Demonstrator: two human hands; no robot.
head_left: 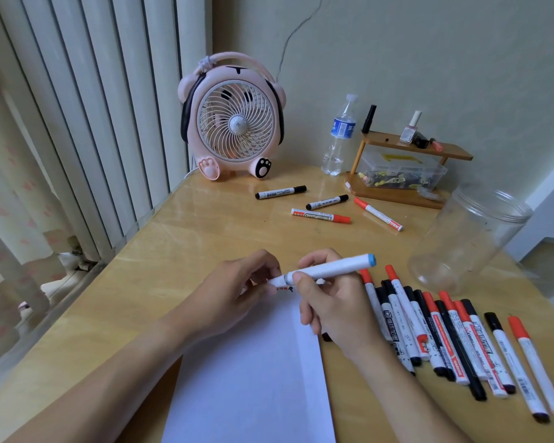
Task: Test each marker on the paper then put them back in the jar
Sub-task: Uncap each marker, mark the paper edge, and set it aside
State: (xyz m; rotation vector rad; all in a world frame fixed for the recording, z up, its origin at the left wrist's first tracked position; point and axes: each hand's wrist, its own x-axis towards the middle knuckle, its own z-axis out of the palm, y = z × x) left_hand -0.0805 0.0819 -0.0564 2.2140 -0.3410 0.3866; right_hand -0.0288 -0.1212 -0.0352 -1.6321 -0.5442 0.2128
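Right hand point(330, 302) grips white blue-ended marker point(330, 269) above top edge of paper point(253, 378); left hand point(237, 289) pinches its cap end. Small marks on paper under the tip. Row of markers point(445, 340) lies right of paper on table point(189, 231); clear jar point(470, 235) beyond them; four more markers point(320, 215) farther back.

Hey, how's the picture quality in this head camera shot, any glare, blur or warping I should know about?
Head view: wide-angle warping bows the radiator and tilts the jar; soft daylight from the left puts glare on the table near the fan; the paper looks bluish with a faint shadow band; the right hand and blue marker are fairly sharp, the markers at right slightly soft.
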